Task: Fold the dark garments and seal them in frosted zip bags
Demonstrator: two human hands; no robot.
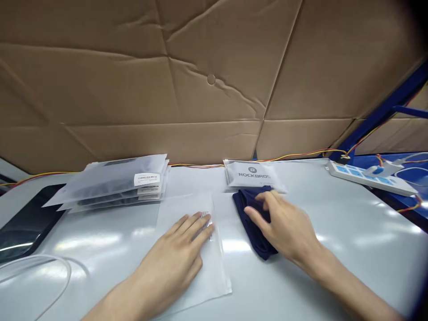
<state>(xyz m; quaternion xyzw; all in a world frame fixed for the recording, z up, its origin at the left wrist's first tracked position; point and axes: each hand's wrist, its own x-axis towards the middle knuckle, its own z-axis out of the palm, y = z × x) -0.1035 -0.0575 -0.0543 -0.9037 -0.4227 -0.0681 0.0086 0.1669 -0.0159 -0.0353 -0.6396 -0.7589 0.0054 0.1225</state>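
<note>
My left hand [177, 261] lies flat, fingers stretched, on a translucent white plastic bag [214, 272] that rests on the table. Small print on the bag shows partly between the fingers. To the right, a folded dark navy cloth [249, 218] lies on the table. Over its right side is my right hand [284, 220], slightly blurred, with thumb and fingers apart. I cannot tell whether its fingertips touch the fabric. Just behind the cloth lie white pouches [240, 177] printed "ROCKBROS".
Several filled translucent bags with barcode labels [110, 183] are stacked at the back left. A black tablet-like device [26, 227] and a white cable [68, 272] lie left. A power strip [368, 176] sits back right. Brown cardboard [133, 89] stands behind the grey table [334, 240].
</note>
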